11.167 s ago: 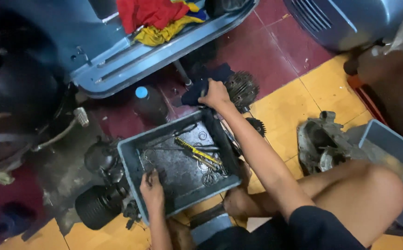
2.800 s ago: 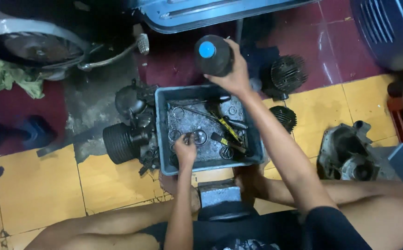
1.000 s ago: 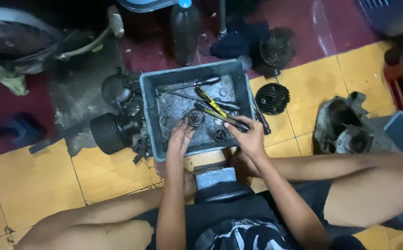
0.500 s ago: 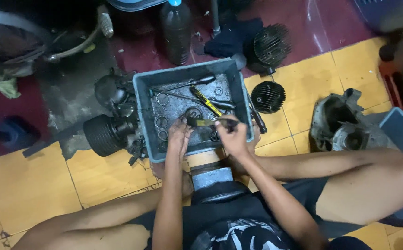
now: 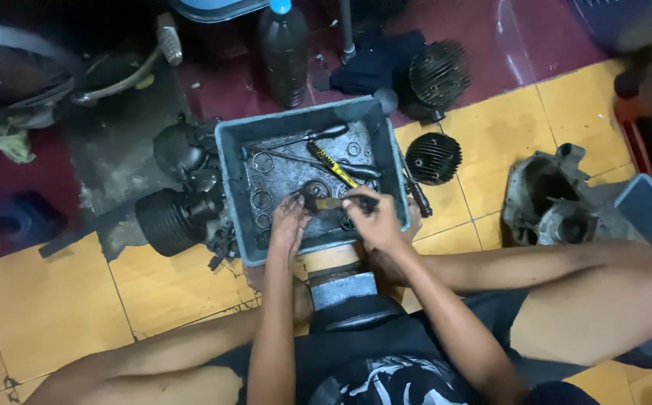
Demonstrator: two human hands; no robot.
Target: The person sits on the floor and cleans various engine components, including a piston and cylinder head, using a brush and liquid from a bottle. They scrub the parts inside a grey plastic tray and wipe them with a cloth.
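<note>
A: What are the hands doing?

B: Both are down in the grey tray [image 5: 230, 196]. The left hand [image 5: 290, 223] has its fingers closed round a small round metal part [image 5: 315, 189] that rests on the tray floor. The right hand [image 5: 371, 219] grips a small brush [image 5: 335, 202], whose tip meets that part. The hands sit close together, a little apart.

A: How far along does the cleaning look?

B: I'd judge mid-way at best. The one part is under the brush, while several rings [image 5: 261, 199] lie loose on the oily tray floor beside a yellow-handled screwdriver [image 5: 333, 165] and other tools. Whether those rings are already clean I cannot tell; the tray is dark and glossy.

A: And outside the tray?

B: A finned engine cylinder [image 5: 170, 219] touches its left wall. A round finned cover [image 5: 432, 157] lies just to the right, another [image 5: 438, 73] further back, and an engine casing [image 5: 549, 201] sits well to the right. A dark bottle with a blue cap [image 5: 284, 51] stands behind the tray.

A: The floor?

B: Yellow and dark-red tiles [image 5: 48, 300], grimy. The person sits on it, legs spread around the tray.
</note>
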